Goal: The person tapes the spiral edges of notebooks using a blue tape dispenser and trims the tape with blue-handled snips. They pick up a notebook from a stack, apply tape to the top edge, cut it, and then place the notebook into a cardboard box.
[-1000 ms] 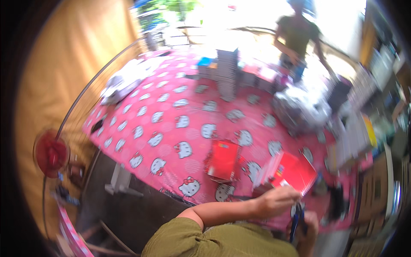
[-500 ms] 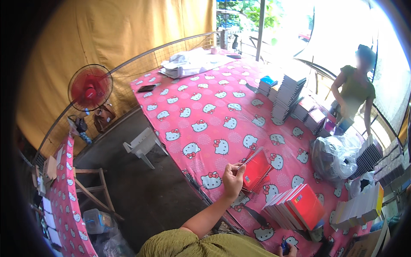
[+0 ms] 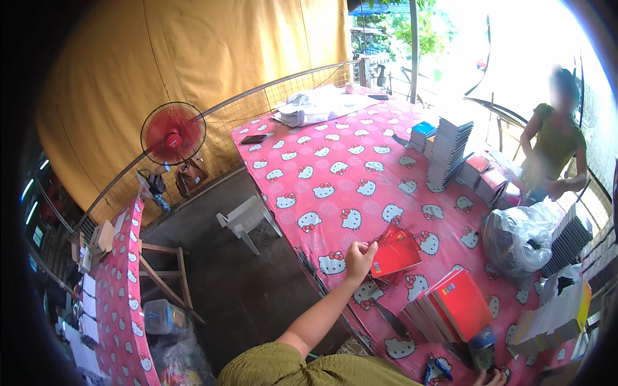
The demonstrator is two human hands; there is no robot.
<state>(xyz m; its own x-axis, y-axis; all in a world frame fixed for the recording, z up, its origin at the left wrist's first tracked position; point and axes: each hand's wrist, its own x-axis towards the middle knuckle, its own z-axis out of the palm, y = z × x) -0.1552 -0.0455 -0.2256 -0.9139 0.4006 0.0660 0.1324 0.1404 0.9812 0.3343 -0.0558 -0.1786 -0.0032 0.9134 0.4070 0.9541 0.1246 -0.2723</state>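
Observation:
My left hand (image 3: 361, 259) is closed at the left end of a red spiral notebook (image 3: 397, 256), thumb and finger pinched at its coil binding. Beneath that notebook lie more red spiral notebooks, partly covered. At the lower edge my right hand (image 3: 491, 378) is partly cut off, its visible fingers apart, with nothing seen in them. Blue-handled pliers (image 3: 438, 371) lie on the table to its left. Between the hands stands a leaning stack of red-covered books (image 3: 462, 303), with a small blue-and-grey item (image 3: 482, 341) by its lower right corner.
A pink patterned cloth covers the table (image 3: 335, 222). Stacked notebooks (image 3: 449, 154), a clear plastic bag (image 3: 520, 238) and a pile of yellow-edged books (image 3: 552, 321) line the right side. A co-worker (image 3: 557, 145) stands beyond. Left are a white plastic chair (image 3: 248, 222) and a red fan (image 3: 173, 133).
My right hand has let go of the pliers and moved right. The top notebook now lies flatter, with my left hand lower at its end. The co-worker's arms have shifted; the view has turned left.

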